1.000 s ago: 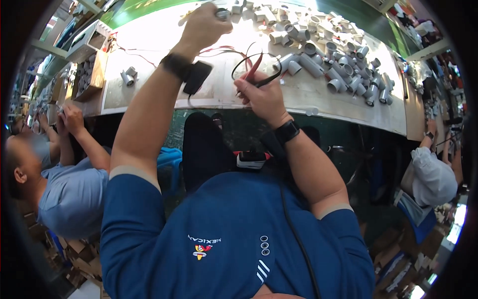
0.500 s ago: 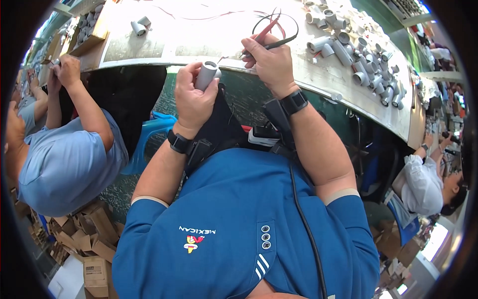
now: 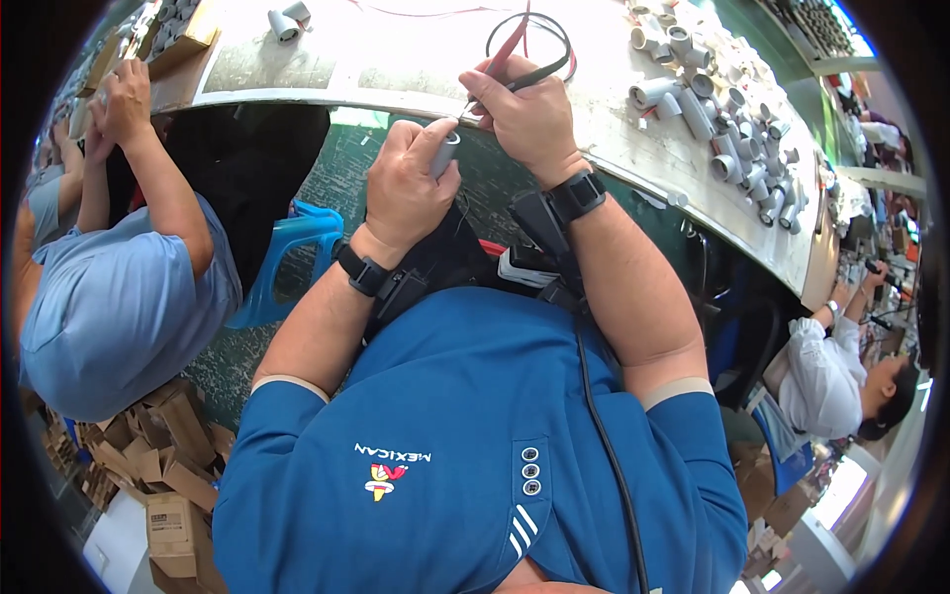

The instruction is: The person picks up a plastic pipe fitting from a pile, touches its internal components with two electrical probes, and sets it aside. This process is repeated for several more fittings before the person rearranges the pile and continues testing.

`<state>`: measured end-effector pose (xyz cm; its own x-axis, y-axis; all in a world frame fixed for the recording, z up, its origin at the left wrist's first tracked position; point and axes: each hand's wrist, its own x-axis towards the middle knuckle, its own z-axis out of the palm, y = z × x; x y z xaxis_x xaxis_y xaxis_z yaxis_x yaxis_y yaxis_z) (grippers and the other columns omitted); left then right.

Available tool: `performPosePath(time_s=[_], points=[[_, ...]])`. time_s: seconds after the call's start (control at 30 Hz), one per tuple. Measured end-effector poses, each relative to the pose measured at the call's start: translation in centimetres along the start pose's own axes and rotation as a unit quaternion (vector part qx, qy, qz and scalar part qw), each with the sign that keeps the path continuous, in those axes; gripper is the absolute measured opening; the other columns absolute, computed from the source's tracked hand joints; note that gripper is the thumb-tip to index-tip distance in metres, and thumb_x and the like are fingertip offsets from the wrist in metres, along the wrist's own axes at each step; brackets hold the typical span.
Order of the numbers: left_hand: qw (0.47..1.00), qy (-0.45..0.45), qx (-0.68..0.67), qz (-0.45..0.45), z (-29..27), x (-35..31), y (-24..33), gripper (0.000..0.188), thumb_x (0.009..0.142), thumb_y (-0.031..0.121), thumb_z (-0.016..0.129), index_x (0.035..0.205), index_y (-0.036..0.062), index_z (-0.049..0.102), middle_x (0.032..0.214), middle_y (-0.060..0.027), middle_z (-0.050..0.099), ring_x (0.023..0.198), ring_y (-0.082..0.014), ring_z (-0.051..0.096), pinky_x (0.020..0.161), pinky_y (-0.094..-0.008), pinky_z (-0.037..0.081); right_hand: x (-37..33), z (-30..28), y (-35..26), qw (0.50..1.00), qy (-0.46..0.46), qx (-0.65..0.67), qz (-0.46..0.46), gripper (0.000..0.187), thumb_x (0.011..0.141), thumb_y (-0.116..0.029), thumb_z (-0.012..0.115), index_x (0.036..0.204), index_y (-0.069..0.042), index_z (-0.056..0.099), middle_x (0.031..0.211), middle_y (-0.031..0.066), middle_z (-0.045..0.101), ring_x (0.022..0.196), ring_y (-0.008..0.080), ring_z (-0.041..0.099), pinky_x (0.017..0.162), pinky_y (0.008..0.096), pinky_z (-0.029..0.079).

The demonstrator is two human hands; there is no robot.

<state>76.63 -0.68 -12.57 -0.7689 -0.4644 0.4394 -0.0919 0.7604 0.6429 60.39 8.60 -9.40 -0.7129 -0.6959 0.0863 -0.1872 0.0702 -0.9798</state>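
Protruding from the curled fingers of the left hand (image 3: pixel 408 186), a gray tube (image 3: pixel 448 156) is held in the air just in front of the near edge of the table (image 3: pixel 262 84). It is pinched between thumb and fingers in the left grip, and much of its wall is hidden. In the right grip, that of the right hand (image 3: pixel 529 119), a red probe (image 3: pixel 511 46) and a black probe (image 3: pixel 543 72) are pinched, and a thin tip is held close to the left fingertips; whether the tube is touched cannot be told. A finger could be pricked if that tip were slipped sideways, and the tube could be dropped to the green floor (image 3: pixel 332 183) if the left grip were loosened, since it is not backed by the table. Farther out, two short tubes (image 3: pixel 285 25) are seen on the table's left, and a heap of gray tubes (image 3: pixel 698 117) is spread at the right.
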Motion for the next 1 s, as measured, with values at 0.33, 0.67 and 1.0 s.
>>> performPosePath(time_s=[0.33,0.67,1.0], points=[[1.000,0.000,0.014,0.014,0.1,0.2,0.0,0.044,0.080,0.005,0.076,0.123,0.0112,0.073,0.094,-0.0094,0.060,0.083,-0.0305,0.066,0.073,-0.0418,0.056,0.4,0.6,0.4,0.998,0.014,-0.052,-0.019,0.022,0.097,-0.024,0.078,0.102,-0.003,0.076,0.075,0.0020,0.072,0.061,0.0073,0.066,0.056,0.0238,0.051],[1.000,-0.014,0.014,0.005,0.0,0.4,0.2,0.044,0.080,0.006,0.076,0.124,0.0112,0.073,0.095,-0.0092,0.060,0.084,-0.0308,0.066,0.073,-0.0425,0.056,0.6,0.9,0.8,0.991,0.035,-0.112,-0.071,0.020,0.097,-0.024,0.077,0.100,-0.004,0.074,0.073,0.0016,0.073,0.060,0.0081,0.066,0.056,0.0256,0.052],[1.000,-0.028,-0.001,-0.002,-0.6,0.7,0.2,0.046,0.081,0.006,0.075,0.126,0.0117,0.070,0.099,-0.0113,0.062,0.089,-0.0335,0.067,0.077,-0.0439,0.057,0.4,1.0,1.0,0.994,0.034,-0.085,-0.054,0.019,0.097,-0.022,0.077,0.100,-0.003,0.073,0.073,0.0020,0.072,0.060,0.0085,0.066,0.055,0.0253,0.052]])
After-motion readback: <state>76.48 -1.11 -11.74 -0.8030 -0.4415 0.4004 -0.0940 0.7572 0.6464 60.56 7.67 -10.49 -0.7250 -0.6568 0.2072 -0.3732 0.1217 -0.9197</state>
